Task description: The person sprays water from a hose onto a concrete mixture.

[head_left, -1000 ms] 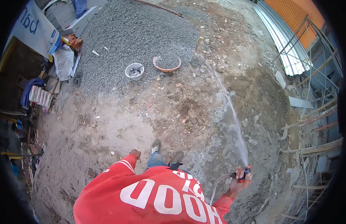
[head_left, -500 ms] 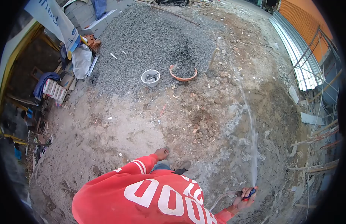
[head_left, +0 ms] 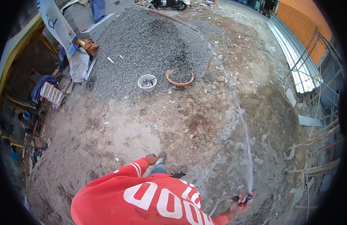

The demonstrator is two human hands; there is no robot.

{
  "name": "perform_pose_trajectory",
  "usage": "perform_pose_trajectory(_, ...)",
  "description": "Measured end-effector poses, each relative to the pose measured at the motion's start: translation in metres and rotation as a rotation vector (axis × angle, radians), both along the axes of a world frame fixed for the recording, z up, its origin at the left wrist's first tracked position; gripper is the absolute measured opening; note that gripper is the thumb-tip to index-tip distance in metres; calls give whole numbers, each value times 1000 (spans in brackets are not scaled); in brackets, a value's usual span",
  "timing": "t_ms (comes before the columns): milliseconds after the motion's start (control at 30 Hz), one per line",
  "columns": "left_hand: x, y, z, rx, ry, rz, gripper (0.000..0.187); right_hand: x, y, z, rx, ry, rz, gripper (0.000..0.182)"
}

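Note:
My right hand [head_left: 238, 207] is wrapped around a blue and red hose nozzle [head_left: 249, 198] at the lower right. A jet of water [head_left: 248, 150] shoots forward from it across the ground. The clear hose [head_left: 218, 205] loops from the nozzle back beneath my red sleeve. In front of my body, my left hand [head_left: 151, 159] hangs with its fingers curled and no object visible in them. Below it is my shoe [head_left: 161, 157], standing on damp, dusty ground.
A gravel heap [head_left: 139, 41] rises ahead, with a white bucket [head_left: 147, 83] and an orange basin [head_left: 180, 78] of gravel at its foot. Corrugated metal sheets [head_left: 293, 54] and wooden poles [head_left: 317, 167] line the right. Stacked bags [head_left: 52, 93] lie left; a motorbike [head_left: 175, 4] stands far back.
The view has tilted up slightly, showing more of the motorbike. My left hand has shifted left, uncovering my shoe. Water keeps spraying from the nozzle in my right hand.

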State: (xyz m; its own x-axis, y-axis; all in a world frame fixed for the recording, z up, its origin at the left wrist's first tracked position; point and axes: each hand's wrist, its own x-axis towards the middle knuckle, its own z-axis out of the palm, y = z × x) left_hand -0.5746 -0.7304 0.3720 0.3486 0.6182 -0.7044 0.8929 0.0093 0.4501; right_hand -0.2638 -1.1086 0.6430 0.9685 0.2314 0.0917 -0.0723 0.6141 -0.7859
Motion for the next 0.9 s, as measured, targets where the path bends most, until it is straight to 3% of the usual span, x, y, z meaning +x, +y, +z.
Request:
perform_pose_trajectory(167, 1, -15, 24, -130, 7, 102, 24, 7, -2, -2, 97, 2, 53, 29)
perform_pose_trajectory(467, 7, -10, 14, 0, -82, 110, 22, 8, 10, 6, 112, 40, 158, 31)
perform_pose_trajectory(567, 8, -10, 17, -4, -87, 119, 21, 8, 0, 4, 111, 269, -19, 30)
perform_pose_trajectory(700, 10, -11, 19, -19, -26, 84, 24, 13, 4, 3, 113, 136, 142, 22)
perform_pose_trajectory(900, 17, -15, 29, -79, -40, 110, 25, 10, 12, 9, 122, 99, 45, 23)
